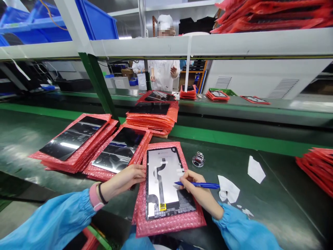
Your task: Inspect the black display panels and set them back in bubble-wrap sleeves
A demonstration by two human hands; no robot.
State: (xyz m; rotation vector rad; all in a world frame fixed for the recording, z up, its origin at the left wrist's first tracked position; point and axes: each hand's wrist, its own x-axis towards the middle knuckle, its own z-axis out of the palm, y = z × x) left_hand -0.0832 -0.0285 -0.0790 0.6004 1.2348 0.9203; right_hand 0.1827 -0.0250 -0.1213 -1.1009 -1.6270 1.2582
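Head view: blue pen, held crosswise, points left.

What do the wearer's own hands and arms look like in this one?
Loose, light-blue sleeves, gathered at the cuffs, cover both forearms. The left hand is ungloved, with a pink band and thin black band at its wrist. The right hand is ungloved, no band showing.
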